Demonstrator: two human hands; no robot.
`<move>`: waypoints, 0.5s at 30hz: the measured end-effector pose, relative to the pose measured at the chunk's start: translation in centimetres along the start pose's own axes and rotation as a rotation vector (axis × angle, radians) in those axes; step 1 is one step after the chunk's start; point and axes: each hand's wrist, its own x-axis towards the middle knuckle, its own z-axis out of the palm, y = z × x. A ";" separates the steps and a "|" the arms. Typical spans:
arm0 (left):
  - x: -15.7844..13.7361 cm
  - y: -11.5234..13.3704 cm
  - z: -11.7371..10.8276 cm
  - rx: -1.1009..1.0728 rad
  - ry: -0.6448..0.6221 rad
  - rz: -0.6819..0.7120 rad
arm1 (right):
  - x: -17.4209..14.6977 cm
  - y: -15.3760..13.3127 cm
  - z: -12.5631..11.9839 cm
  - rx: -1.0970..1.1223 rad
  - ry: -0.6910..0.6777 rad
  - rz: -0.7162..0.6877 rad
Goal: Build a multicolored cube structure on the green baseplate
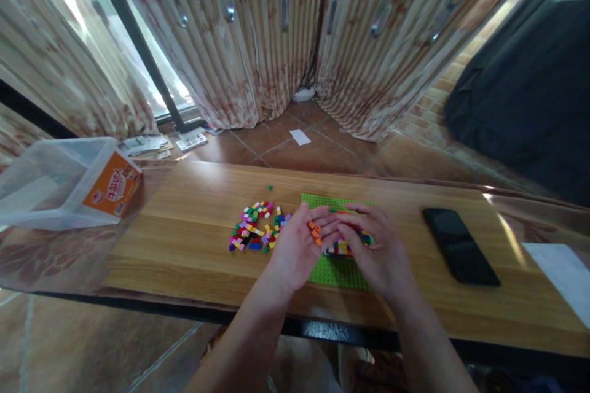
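Observation:
My left hand [297, 245] is turned palm up above the left part of a green baseplate [338, 275]. Several small orange toy bricks [315, 233] rest on its palm and fingers. Over the baseplate's right side is my right hand [380, 249], its thumb and forefinger tips close together near my left fingertips; anything between them is too small to make out. Beneath both hands, a multicoloured brick build [341, 248] stands on the baseplate, partly hidden by the fingers. Left of my left hand lies a loose pile of coloured bricks [255, 228].
A lone green brick [270, 187] lies behind the pile on the wooden board [184, 245]. To the right are a black phone [458, 249] and a white paper [560, 273]. A clear plastic bin [59, 215] with an orange label stands at the far left.

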 end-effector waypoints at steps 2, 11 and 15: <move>0.0 0.2 0.0 0.039 0.068 0.026 | 0.2 1.3 -1.4 -0.061 0.108 0.030; 0.1 1.0 0.0 0.154 0.226 0.100 | -1.3 13.5 -11.8 -0.735 0.306 0.784; 0.2 0.9 0.1 0.178 0.223 0.111 | -2.1 15.7 -12.2 -0.771 0.081 0.904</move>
